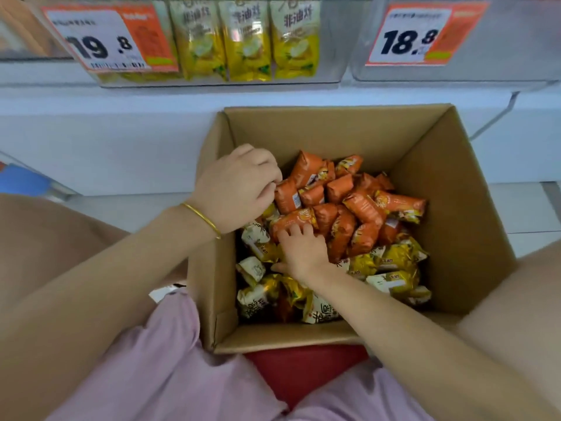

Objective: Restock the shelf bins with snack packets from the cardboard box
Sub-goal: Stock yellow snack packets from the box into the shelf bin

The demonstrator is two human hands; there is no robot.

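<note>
Inside the cardboard box [440,192], we pinch an orange packet [287,198] with our left hand [236,189], fingers curled. Just nearer us, our right hand [300,250] lies relaxed, fingers spread, on a neighbouring packet [296,218]. Beyond both hands, above the box, a shelf bin [334,41] holds yellow packets [249,47].

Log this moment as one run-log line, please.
left hand: pinches orange packet | right hand: rests on packet pile | cardboard box: part full

Left price tag [110,38] reads 19.8, right price tag [425,33] reads 18.8
</note>
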